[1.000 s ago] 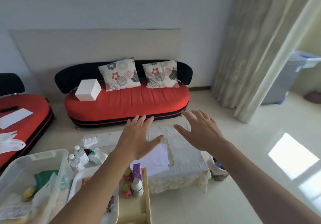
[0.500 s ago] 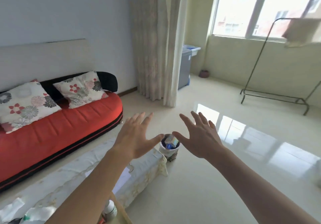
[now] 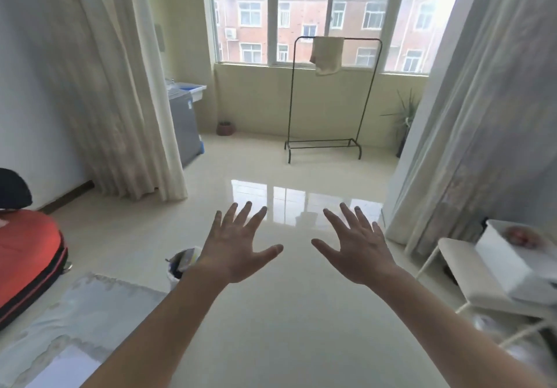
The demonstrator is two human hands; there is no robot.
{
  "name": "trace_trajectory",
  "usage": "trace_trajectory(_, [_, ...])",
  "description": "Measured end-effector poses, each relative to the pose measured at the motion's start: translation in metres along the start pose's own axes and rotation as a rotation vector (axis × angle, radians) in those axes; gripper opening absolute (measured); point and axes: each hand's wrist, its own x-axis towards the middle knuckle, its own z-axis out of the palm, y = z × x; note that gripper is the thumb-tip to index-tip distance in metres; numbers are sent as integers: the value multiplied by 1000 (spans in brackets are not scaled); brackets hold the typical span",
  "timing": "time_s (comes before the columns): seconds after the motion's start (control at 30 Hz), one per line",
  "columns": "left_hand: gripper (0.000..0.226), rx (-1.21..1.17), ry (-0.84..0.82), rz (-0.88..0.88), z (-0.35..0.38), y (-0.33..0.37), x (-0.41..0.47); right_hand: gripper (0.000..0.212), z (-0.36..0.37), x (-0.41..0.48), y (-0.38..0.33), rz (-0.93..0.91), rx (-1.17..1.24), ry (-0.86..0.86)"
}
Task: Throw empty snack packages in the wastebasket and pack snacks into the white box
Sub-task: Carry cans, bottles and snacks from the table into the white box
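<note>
No legible text or numbers, blue sticker (image 3: 189, 105) on grey appliance (image 3: 184, 128) at far left too small to read, print on packages (image 3: 185, 262) in wastebasket (image 3: 172, 280) at near left blurred

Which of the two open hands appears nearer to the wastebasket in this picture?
The left hand; the wastebasket shows just left of its wrist. The right hand is on the far side, toward the white box.

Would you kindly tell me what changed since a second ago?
The view swung right: the red sofa slid to the left edge, the wastebasket shifted left, a clothes rack and a white box came into view. Nothing was gripped or released. The left hand and right hand stayed spread and empty.
</note>
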Motion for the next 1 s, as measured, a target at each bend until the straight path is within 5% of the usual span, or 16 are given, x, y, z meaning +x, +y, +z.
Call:
trace_trajectory(0.63, [88,-54,-21,420,84,387,166,79,-73,-45,373,420,-51,72])
trace_trajectory(1.0, [89,-84,-98,644,131,554,218,79,-94,-111,520,672,1,132])
